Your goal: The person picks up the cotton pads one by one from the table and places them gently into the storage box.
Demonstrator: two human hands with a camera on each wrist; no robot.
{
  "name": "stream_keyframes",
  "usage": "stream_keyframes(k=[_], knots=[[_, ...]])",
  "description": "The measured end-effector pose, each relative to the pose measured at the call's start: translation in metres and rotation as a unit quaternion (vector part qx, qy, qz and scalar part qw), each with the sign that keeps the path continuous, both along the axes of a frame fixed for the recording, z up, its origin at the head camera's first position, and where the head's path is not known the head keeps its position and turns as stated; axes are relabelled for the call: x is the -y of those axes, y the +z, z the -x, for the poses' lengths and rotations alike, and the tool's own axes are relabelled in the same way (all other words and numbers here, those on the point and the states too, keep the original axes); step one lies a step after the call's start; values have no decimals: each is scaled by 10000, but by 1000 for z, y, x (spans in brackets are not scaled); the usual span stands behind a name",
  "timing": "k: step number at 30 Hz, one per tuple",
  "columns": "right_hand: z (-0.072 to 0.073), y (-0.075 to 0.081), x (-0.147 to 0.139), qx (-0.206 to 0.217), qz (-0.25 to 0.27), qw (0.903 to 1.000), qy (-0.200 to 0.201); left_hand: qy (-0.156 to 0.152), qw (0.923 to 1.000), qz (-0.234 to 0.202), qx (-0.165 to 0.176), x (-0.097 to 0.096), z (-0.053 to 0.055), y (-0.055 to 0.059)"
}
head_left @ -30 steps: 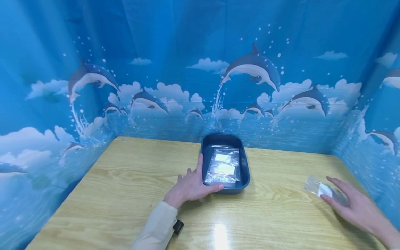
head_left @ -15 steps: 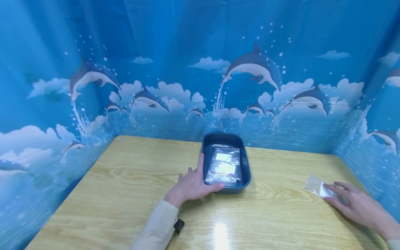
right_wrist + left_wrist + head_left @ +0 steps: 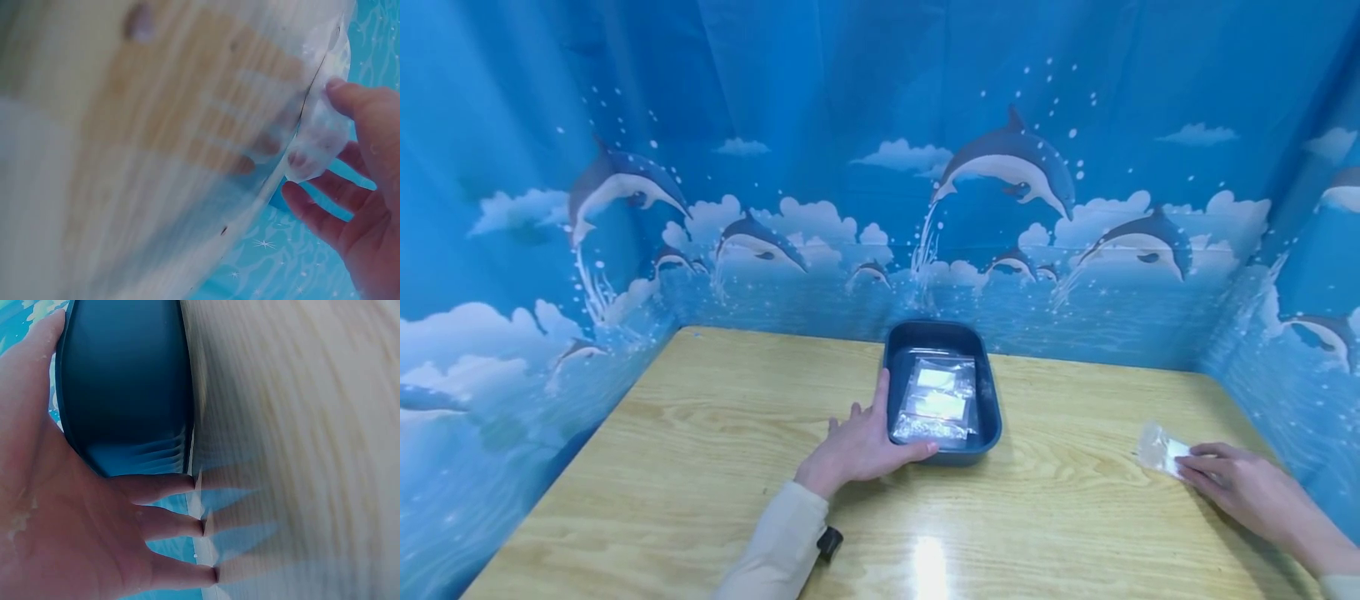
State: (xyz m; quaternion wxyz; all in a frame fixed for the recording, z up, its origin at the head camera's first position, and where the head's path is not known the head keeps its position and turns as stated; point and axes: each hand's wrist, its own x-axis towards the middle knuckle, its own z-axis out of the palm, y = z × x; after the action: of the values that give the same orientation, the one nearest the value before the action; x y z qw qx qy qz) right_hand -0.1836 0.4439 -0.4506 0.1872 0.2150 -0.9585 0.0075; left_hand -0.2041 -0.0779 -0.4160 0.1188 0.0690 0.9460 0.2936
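In the head view a dark blue tray (image 3: 988, 392) stands on the table near its back edge, with several clear zip bags (image 3: 936, 407) with white contents lying in it. My left hand (image 3: 857, 446) rests against the tray's near left corner, the thumb along the front rim and the fingers spread straight. The left wrist view shows the same hand (image 3: 81, 512) beside the tray wall (image 3: 128, 375). At the right, my right hand (image 3: 1251, 487) pinches a small clear zip bag (image 3: 1159, 450) with a white insert. The right wrist view shows its thumb on this bag (image 3: 325, 128).
The wooden table (image 3: 715, 417) fills the space below a blue dolphin-print curtain (image 3: 820, 167) at the back and both sides. A black band (image 3: 829, 543) sits at my left wrist. Bare tabletop lies between the tray and my right hand.
The fingers of my right hand have closed down onto the small zip bag, which is now pinched and slightly tilted up. My left hand and the tray have stayed put.
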Motion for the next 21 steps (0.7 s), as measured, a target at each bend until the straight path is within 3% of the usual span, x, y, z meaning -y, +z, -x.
stream_keyframes(k=[11,16,21], knots=[[1,1,7,-804,119,9954,511,-3,10000,34,-23,0,1,0],[7,2,13,-1199,649,9871,834,-12,10000,20,-1,0,0,0],[12,4,27,-1383,1270,9728,1358,-13,10000,21,37,0,-1,0]])
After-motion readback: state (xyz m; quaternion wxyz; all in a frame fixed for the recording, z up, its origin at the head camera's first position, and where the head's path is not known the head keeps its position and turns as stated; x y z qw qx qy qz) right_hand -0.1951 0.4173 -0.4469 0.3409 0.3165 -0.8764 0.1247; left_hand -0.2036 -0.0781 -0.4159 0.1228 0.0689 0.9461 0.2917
